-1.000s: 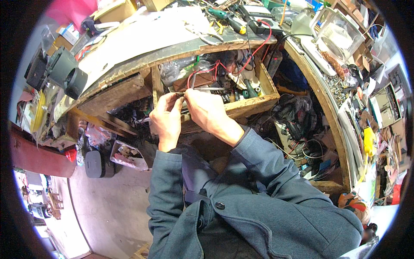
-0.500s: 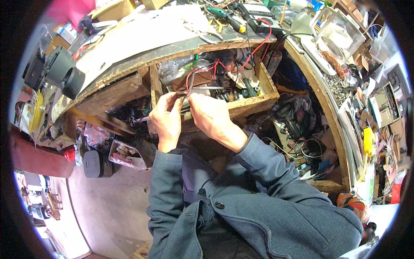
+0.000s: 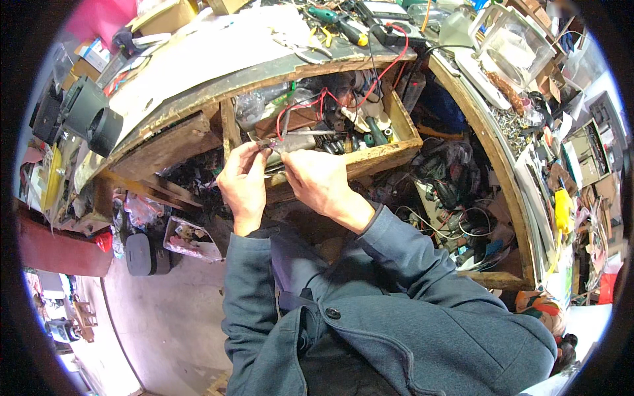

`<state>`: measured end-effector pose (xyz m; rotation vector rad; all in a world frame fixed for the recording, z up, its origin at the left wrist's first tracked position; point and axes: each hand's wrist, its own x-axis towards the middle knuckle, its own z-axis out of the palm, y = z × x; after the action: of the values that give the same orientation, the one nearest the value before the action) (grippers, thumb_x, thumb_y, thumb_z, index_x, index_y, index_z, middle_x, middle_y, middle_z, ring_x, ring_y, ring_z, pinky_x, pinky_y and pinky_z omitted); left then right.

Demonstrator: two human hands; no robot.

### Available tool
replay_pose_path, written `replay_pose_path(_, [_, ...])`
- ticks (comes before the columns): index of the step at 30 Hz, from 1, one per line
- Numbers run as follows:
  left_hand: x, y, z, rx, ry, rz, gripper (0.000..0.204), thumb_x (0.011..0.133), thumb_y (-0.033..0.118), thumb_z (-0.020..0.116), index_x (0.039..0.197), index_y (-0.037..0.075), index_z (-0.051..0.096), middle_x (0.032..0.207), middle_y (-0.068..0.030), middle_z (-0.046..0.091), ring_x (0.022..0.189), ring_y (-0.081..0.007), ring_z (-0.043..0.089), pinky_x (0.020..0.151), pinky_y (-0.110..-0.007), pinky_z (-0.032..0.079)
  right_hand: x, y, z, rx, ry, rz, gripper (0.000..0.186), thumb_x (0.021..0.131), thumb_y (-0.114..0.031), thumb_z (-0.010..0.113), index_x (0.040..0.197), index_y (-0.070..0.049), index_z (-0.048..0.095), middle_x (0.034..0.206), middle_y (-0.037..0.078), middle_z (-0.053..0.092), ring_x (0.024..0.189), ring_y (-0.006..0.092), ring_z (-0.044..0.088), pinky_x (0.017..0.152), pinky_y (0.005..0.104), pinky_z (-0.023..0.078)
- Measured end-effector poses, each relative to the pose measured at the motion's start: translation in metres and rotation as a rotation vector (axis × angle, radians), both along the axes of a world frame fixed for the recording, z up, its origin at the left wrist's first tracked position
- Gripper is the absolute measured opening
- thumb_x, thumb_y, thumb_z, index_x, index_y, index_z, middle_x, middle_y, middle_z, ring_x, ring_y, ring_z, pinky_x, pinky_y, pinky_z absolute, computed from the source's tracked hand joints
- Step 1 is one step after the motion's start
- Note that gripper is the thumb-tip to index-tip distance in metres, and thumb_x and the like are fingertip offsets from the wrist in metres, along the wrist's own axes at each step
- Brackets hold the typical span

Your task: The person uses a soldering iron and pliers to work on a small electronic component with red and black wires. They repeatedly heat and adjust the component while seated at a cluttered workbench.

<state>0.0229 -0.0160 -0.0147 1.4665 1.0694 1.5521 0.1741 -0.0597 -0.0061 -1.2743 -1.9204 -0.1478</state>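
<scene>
Both of my hands meet over the front of an open wooden drawer (image 3: 370, 161). My left hand (image 3: 243, 185) is closed in a pinch around a small dark piece (image 3: 265, 144), too small to name. Beside it, my right hand (image 3: 321, 185) is closed, thumb and fingers pressed together, with its fingertips almost touching the left ones. A red wire (image 3: 280, 123) runs down to the right fingertips, which seem to grip its end; the tip is hidden. From there the wire loops back over the drawer to a dark box-shaped device (image 3: 395, 33) on the bench.
Tools and parts fill the drawer, among them a green-handled tool (image 3: 376, 132). Pliers (image 3: 300, 47) and a yellow-and-black screwdriver (image 3: 353, 33) lie on the bench beside a pale sheet (image 3: 218, 56). Tangled cables (image 3: 456, 198) crowd a shelf at right. A black case (image 3: 142, 254) stands on the floor.
Both hands have shifted slightly left in the picture, as has the bench. The right fingertips have dropped a little and turned, showing more of the small piece in the left pinch.
</scene>
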Motion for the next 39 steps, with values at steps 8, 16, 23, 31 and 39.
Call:
replay_pose_path(8, [-0.002, -0.003, 0.002, -0.016, 0.068, -0.03, 0.022, 0.088, -0.01, 0.068, 0.11, -0.005, 0.067, 0.103, -0.0089, 0.073, 0.094, -0.0132, 0.069, 0.087, -0.027, 0.055, -0.004, 0.021, -0.006, 0.09, 0.046, 0.041, 0.011, 0.081, -0.012, 0.065, 0.083, -0.01, 0.054, 0.068, 0.008, 0.058, 0.063, 0.0273, 0.064, 0.054, 0.0399, 0.05])
replay_pose_path(16, [0.001, 0.0, -0.004, 0.004, 0.117, 0.028, 0.022, 0.087, -0.01, 0.069, 0.109, -0.005, 0.067, 0.102, -0.0092, 0.073, 0.093, -0.0137, 0.069, 0.087, -0.027, 0.056, 0.004, 0.004, -0.005, 0.017, -0.011, 0.02, 0.013, 0.082, -0.01, 0.067, 0.089, -0.009, 0.057, 0.072, 0.009, 0.059, 0.064, 0.0288, 0.063, 0.057, 0.0392, 0.051])
replay_pose_path(23, [0.0, 0.001, -0.001, -0.015, 0.133, 0.028, 0.022, 0.088, -0.009, 0.07, 0.109, -0.005, 0.067, 0.101, -0.0082, 0.073, 0.091, -0.0112, 0.068, 0.085, -0.026, 0.056, -0.001, 0.016, -0.006, 0.029, -0.01, 0.04, 0.011, 0.083, -0.01, 0.066, 0.087, -0.009, 0.056, 0.071, 0.009, 0.058, 0.065, 0.0288, 0.062, 0.057, 0.0395, 0.05])
replay_pose_path(31, [0.002, 0.001, -0.003, 0.018, 0.125, -0.002, 0.022, 0.087, -0.008, 0.071, 0.108, -0.005, 0.068, 0.1, -0.0097, 0.074, 0.09, -0.0128, 0.069, 0.084, -0.027, 0.057, 0.004, 0.009, -0.003, 0.0, -0.05, 0.019, 0.011, 0.08, -0.009, 0.062, 0.085, -0.007, 0.053, 0.073, 0.01, 0.059, 0.068, 0.029, 0.065, 0.058, 0.0402, 0.051])
replay_pose_path(39, [0.001, 0.001, -0.002, -0.044, 0.126, -0.013, 0.023, 0.088, -0.009, 0.069, 0.111, -0.007, 0.067, 0.101, -0.0102, 0.073, 0.092, -0.014, 0.07, 0.086, -0.027, 0.057, 0.001, 0.004, 0.001, -0.055, -0.079, -0.032, 0.008, 0.082, -0.01, 0.062, 0.085, -0.008, 0.055, 0.073, 0.01, 0.06, 0.067, 0.0289, 0.065, 0.058, 0.04, 0.051])
